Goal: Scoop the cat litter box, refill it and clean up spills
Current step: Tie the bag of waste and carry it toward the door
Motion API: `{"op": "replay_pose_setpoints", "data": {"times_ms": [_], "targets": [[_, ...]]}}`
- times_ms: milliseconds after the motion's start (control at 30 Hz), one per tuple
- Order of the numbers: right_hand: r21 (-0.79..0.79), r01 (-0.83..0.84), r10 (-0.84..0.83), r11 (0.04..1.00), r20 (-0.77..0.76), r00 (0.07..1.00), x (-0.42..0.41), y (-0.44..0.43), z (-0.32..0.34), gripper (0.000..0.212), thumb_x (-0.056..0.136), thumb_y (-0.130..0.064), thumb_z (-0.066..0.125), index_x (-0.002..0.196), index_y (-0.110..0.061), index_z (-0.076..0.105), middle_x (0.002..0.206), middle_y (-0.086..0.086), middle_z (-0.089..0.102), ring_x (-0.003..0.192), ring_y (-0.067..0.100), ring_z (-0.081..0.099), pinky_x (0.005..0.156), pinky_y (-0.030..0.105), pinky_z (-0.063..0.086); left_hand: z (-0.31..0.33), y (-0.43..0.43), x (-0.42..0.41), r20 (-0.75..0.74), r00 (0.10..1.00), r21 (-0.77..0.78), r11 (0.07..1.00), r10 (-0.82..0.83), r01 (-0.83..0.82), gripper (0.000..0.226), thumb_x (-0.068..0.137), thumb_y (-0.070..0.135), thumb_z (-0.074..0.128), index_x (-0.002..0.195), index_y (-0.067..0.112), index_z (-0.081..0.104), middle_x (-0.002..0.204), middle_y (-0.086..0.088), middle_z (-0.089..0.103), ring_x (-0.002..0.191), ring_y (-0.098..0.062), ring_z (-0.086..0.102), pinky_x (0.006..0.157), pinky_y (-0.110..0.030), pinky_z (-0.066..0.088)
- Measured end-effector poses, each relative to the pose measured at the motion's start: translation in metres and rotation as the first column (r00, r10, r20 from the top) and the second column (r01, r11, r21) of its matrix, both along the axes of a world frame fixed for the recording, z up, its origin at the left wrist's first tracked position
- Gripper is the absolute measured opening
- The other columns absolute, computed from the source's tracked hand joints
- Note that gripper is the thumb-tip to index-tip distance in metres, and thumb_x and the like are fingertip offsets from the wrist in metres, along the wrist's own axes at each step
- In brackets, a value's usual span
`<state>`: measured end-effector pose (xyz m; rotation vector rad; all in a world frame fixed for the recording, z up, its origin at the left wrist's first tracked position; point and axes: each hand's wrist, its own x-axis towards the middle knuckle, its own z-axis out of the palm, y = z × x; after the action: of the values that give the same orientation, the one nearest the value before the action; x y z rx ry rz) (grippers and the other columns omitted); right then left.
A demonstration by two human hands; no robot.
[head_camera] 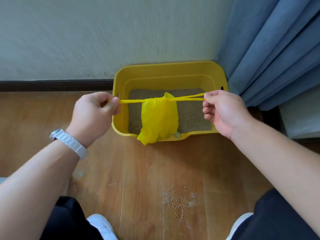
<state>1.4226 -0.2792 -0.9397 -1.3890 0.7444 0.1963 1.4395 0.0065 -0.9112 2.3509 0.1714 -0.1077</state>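
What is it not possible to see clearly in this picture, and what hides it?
Head view:
- Contents of the yellow bag: hidden by its opaque plastic.
- Grey object at the litter box front rim: mostly covered by the bag.
- White shoes: cut off by the bottom edge.

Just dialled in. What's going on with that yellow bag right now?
A person appears to be tying off a small yellow plastic bag. The left hand and the right hand each pinch one of its twisted ties and pull them apart, so the bag hangs between them over the front of the rectangular yellow plastic litter box. The box holds a bed of beige granular litter. On the wooden floor near the person's feet, loose litter pellets lie scattered, not yet cleaned up.
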Motion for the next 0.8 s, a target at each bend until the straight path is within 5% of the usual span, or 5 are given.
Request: {"op": "replay_pose_setpoints", "data": {"times_ms": [200,300,400,600,800], "targets": [[-0.152,0.050,-0.060,0.987,-0.061,0.996,0.001,-0.009,-0.009,0.016,0.099,-0.013,0.052,0.084,-0.017,0.056,0.072,0.001,0.055,0.054,0.009,0.050,0.048,0.022,0.040,-0.007,-0.008,0.008,-0.036,0.999,0.014,0.999,0.036,-0.035,0.022,0.097,0.026,0.056,0.084,0.018,0.071,0.078,0.001,0.072,0.059,-0.006,0.060,0.059,-0.027,0.048],[-0.417,-0.050,0.110,0.908,0.122,0.986,0.003,-0.008,-0.001,0.020,0.098,-0.014,0.054,0.079,-0.021,0.056,0.071,0.000,0.058,0.055,0.010,0.053,0.058,0.030,0.047,-0.003,-0.016,0.010,0.028,0.996,-0.052,0.995,0.084,-0.082,0.022,0.097,0.028,0.058,0.084,0.015,0.071,0.079,-0.004,0.072,0.070,-0.015,0.068,0.073,-0.036,0.058],[-0.585,-0.079,0.334,0.807,0.342,0.878,0.004,0.003,0.020,0.016,0.094,-0.017,0.058,0.079,-0.023,0.057,0.069,-0.002,0.062,0.058,0.013,0.061,0.067,0.039,0.054,0.008,-0.029,0.013,0.099,0.993,-0.195,0.980,0.068,-0.047,0.020,0.094,0.029,0.062,0.082,0.016,0.071,0.076,-0.005,0.071,0.066,-0.009,0.064,0.066,-0.032,0.053],[-0.579,-0.169,0.532,0.798,0.542,0.650,0.004,0.035,0.055,0.008,0.090,-0.019,0.060,0.084,-0.015,0.060,0.071,0.010,0.064,0.064,0.024,0.064,0.063,0.051,0.053,0.035,-0.073,0.007,0.176,0.984,-0.508,0.855,-0.016,0.105,0.016,0.093,0.024,0.065,0.078,0.018,0.068,0.071,-0.001,0.067,0.065,-0.009,0.057,0.058,-0.021,0.044],[-0.473,-0.295,0.545,0.830,0.577,0.608,0.008,0.041,0.069,0.011,0.092,-0.007,0.063,0.084,-0.013,0.060,0.068,-0.001,0.063,0.064,0.014,0.063,0.061,0.028,0.056,0.030,-0.092,-0.002,0.168,0.982,-0.602,0.780,-0.086,0.171,0.017,0.094,0.023,0.063,0.083,0.013,0.072,0.073,-0.011,0.066,0.066,-0.011,0.054,0.059,-0.024,0.047]]}}
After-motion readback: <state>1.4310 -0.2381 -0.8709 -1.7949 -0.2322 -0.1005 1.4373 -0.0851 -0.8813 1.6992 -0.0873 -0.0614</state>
